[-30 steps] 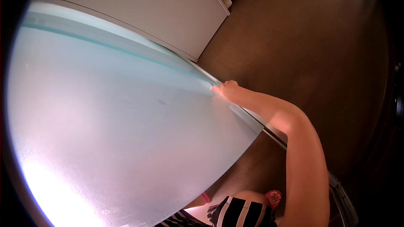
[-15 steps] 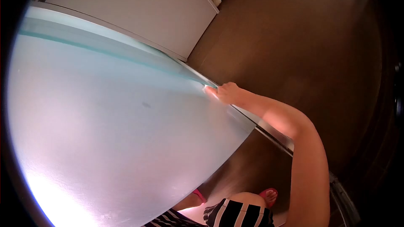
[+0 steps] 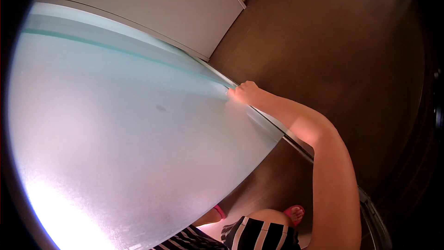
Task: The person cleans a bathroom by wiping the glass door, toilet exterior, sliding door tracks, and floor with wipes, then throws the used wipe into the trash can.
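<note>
A large frosted glass panel (image 3: 129,134) fills the left and middle of the head view, with a greenish edge line along its far side and a small grey smudge near its middle. My right hand (image 3: 243,93) reaches in from the lower right and is closed over the panel's far edge, beside a thin metal rail (image 3: 298,147). The thumb side lies against the frosted face, while the other fingers curl behind the edge and are partly hidden. Whether anything small sits under the fingertips cannot be made out. My left hand is out of view.
Beyond the glass stands a pale flat-sided cabinet or panel (image 3: 143,9). Brown floor (image 3: 342,46) spreads across the right. Below are my striped clothing (image 3: 259,234) and a red slipper (image 3: 294,214). A dark metal track (image 3: 373,217) curves at the lower right.
My right hand has shifted slightly upward along the edge, and its fingers are more tucked in; the thumb was stretched farther over the glass before. The view has moved a little.
</note>
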### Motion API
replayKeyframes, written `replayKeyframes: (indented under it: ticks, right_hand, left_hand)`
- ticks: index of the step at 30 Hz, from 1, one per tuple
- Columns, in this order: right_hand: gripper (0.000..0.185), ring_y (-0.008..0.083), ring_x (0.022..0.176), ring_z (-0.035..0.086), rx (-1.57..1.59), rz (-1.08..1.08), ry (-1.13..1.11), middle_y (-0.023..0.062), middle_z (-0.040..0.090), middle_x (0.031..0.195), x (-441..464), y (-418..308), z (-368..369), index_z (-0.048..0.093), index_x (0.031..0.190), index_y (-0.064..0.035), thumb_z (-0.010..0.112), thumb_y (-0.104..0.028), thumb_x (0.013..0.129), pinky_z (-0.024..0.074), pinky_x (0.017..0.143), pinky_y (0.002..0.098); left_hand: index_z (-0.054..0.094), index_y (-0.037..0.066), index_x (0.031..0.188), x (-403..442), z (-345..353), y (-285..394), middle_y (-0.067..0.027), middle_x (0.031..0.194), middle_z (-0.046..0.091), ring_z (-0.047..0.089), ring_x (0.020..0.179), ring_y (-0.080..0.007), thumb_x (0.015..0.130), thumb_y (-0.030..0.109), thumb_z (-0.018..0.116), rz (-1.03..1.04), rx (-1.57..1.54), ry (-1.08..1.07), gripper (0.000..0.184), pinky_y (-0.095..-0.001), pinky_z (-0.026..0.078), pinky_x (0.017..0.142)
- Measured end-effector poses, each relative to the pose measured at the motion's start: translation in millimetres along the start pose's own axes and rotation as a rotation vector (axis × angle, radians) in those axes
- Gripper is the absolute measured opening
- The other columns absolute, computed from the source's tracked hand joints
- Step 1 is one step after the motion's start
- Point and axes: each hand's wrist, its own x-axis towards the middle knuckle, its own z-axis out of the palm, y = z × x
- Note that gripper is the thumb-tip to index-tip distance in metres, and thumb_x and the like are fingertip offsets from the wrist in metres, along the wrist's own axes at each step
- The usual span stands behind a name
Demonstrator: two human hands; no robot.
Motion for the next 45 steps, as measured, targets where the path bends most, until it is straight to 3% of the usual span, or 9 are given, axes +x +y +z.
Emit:
replayKeyframes:
  ticks: [5, 14, 15, 19, 28, 32, 34, 38, 45]
  right_hand:
    - [0.035, 0.0316, 0.077, 0.069, 0.054, 0.057, 0.042, 0.0139, 0.069, 0.08, -3, -2, -2, 0.067, 0.081, -0.0061, 0.05, -0.035, 0.09, 0.055, 0.066, 0.045]
    - [0.016, 0.0309, 0.078, 0.07, -0.007, 0.024, -0.004, 0.0128, 0.07, 0.08, -96, 8, -19, 0.07, 0.075, -0.0086, 0.058, -0.017, 0.081, 0.0556, 0.064, 0.0424]
    - [0.015, 0.0303, 0.077, 0.07, -0.012, 0.014, -0.042, 0.0123, 0.07, 0.08, -112, 7, -24, 0.07, 0.077, -0.0088, 0.057, -0.015, 0.082, 0.0553, 0.064, 0.0421]
    - [0.015, 0.0279, 0.076, 0.07, 0.024, 0.028, -0.169, 0.011, 0.069, 0.079, -166, 0, -33, 0.069, 0.088, -0.0093, 0.055, -0.013, 0.084, 0.0545, 0.061, 0.041]
    - [0.02, 0.0245, 0.072, 0.07, -0.02, 0.221, -0.148, 0.0096, 0.068, 0.072, -298, -48, -45, 0.064, 0.103, -0.0054, 0.056, -0.01, 0.085, 0.0532, 0.055, 0.0373]
    - [0.024, 0.0227, 0.068, 0.069, -0.006, 0.534, -0.23, 0.011, 0.069, 0.076, -351, -83, -27, 0.06, 0.112, -0.0061, 0.054, -0.012, 0.089, 0.0533, 0.055, 0.0393]
    - [0.044, 0.0265, 0.057, 0.066, -0.012, 0.774, -0.063, 0.008, 0.063, 0.06, -387, -103, 9, 0.051, 0.128, -0.0194, 0.054, -0.011, 0.085, 0.0494, 0.048, 0.0392]
    - [0.049, 0.0279, 0.058, 0.066, -0.206, 1.079, 0.153, 0.009, 0.067, 0.067, -459, -143, 47, 0.049, 0.132, -0.0273, 0.05, -0.008, 0.087, 0.0514, 0.051, 0.042]
    - [0.056, 0.0338, 0.064, 0.066, -0.171, 1.674, -0.065, 0.0155, 0.063, 0.067, -597, -185, 67, 0.046, 0.137, -0.0248, 0.052, -0.006, 0.085, 0.0521, 0.06, 0.0459]
  left_hand:
    - [0.053, 0.015, 0.133, -1, 2, -2, -0.0083, 0.119, 0.061, 0.059, 0.108, -0.0264, 0.083, 0.006, 0.064, -0.016, -0.058, -0.026, 0.052, -0.038, 0.047, 0.092]
    - [0.05, 0.013, 0.135, 5, 10, -7, -0.0089, 0.118, 0.061, 0.059, 0.108, -0.0262, 0.084, 0.004, 0.062, -0.01, -0.303, -0.126, 0.054, -0.0375, 0.047, 0.092]
    - [0.048, 0.012, 0.137, 8, 13, -7, -0.0102, 0.114, 0.062, 0.06, 0.104, -0.0267, 0.085, 0.003, 0.06, -0.008, -0.472, -0.121, 0.055, -0.0358, 0.049, 0.09]
    - [0.052, 0.01, 0.133, 17, 19, -3, -0.0102, 0.104, 0.065, 0.064, 0.089, -0.0274, 0.083, 0.007, 0.062, 0.164, -0.283, -0.056, 0.051, -0.0356, 0.054, 0.076]
    - [0.049, 0.005, 0.132, 41, 31, 7, -0.0069, 0.112, 0.063, 0.063, 0.094, -0.0238, 0.081, 0.012, 0.058, 0.505, -0.062, -0.064, 0.052, -0.0321, 0.054, 0.076]
    - [0.047, 0.005, 0.133, 55, 38, 19, -0.0068, 0.114, 0.061, 0.062, 0.098, -0.0238, 0.08, 0.015, 0.062, 0.708, -0.083, -0.172, 0.056, -0.0331, 0.053, 0.079]
    - [0.046, 0.009, 0.136, 69, 48, 27, -0.0084, 0.114, 0.061, 0.063, 0.098, -0.0245, 0.081, 0.014, 0.061, 0.795, -0.059, -0.316, 0.057, -0.0347, 0.055, 0.078]
    - [0.048, 0.004, 0.132, 90, 77, 41, -0.0068, 0.114, 0.061, 0.061, 0.099, -0.0241, 0.085, 0.02, 0.059, 0.967, 0.032, -0.379, 0.051, -0.0339, 0.054, 0.08]
    - [0.061, 0.009, 0.12, 114, 124, 67, -0.01, 0.098, 0.065, 0.063, 0.084, -0.0297, 0.091, 0.016, 0.054, 0.975, -0.218, -0.429, 0.03, -0.0391, 0.053, 0.068]
